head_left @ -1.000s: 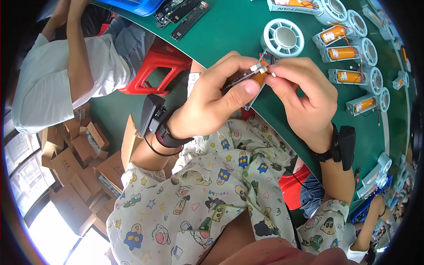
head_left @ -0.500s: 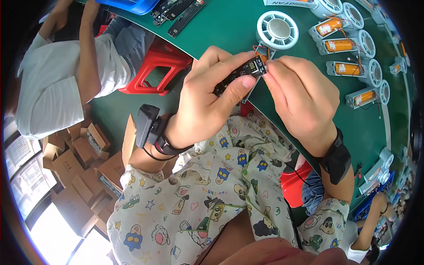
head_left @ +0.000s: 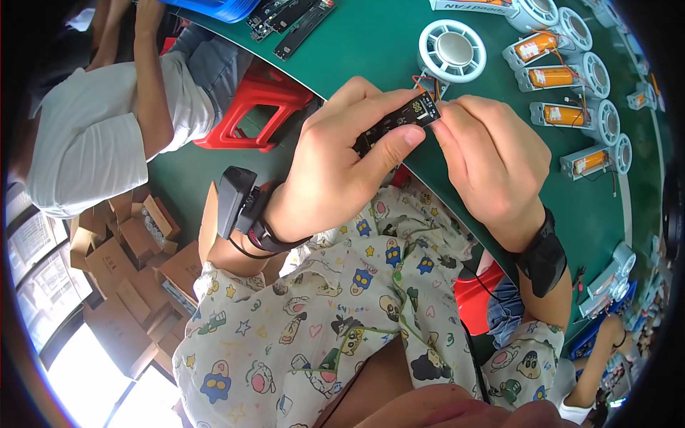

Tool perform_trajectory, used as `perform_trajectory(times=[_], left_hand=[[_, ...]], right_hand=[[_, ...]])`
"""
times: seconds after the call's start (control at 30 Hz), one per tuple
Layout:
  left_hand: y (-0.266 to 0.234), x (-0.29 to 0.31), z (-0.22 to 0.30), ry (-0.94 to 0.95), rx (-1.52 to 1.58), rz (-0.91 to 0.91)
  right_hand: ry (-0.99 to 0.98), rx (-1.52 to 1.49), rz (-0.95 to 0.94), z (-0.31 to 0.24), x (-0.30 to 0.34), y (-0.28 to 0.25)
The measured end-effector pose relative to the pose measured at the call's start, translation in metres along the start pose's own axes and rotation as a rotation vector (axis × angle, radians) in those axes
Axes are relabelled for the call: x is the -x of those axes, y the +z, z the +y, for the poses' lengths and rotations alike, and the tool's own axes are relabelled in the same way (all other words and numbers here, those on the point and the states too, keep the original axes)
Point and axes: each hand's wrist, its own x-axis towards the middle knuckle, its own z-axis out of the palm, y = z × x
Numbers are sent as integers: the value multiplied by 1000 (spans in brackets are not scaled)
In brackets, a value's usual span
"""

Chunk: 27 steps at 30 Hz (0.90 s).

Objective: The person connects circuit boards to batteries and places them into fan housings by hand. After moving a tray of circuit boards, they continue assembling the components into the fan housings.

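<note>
Biggest by far, a green table (head_left: 374, 36) across the top and right. Down on the floor to the left, brown boxes (head_left: 114, 285) in a heap. Above them, a co-worker in a white shirt (head_left: 85, 135) beside a red stool (head_left: 250, 107). Over the table's edge, left hand (head_left: 339, 160) with thumb on top and fingers behind, pinching 1 black board (head_left: 401, 123). Close by, right hand (head_left: 492, 160) with thumb and fingertips pressed together at the board's end; too small to tell if pinching a plug there. Just past both, 1 round fan (head_left: 453, 48) on the table, most of its body hidden. To the right, a row of 4 more fans (head_left: 606, 123), seemingly partway done: orange packs (head_left: 564, 114) already in, no black board to be seen on top. At the upper left, spare boards (head_left: 305, 30) on the table near a blue bin (head_left: 214, 8). Held board tilted, face up, not set into the fan. Smallest, thin red wires (head_left: 419, 79) by the fan; hard to tell if joined to the board yet.
</note>
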Motion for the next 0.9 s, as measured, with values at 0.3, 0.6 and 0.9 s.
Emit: perform_trajectory(times=[0.3,0.6,0.9], left_hand=[[-21,-12,5,-171,56,-211],[-32,-25,7,-238,118,-454],[-13,-20,-3,35,50,-169]], right_hand=[[-84,-81,-13,18,3,4],[-183,-162,-179,26,-7,-10],[248,-507,-37,24,-1,1]])
